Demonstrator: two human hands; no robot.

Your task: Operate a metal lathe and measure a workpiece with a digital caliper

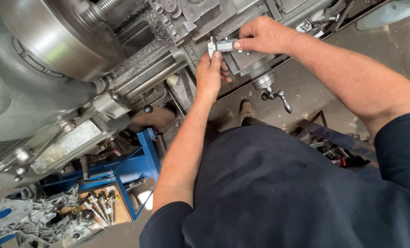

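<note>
Both pinched shut on the digital caliper: right hand gripping its display body, left hand just below at the jaw end, long axis roughly level across the lathe carriage, handwheel beneath.

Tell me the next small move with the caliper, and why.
Probably ease the caliper jaws shut with the right hand: that hand grips its body, the left hand pinches at the jaw end, over the lathe carriage. Whether the jaws already touch anything is too small to tell.

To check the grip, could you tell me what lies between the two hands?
The head view shows a caliper spanning left hand and right hand.
</note>
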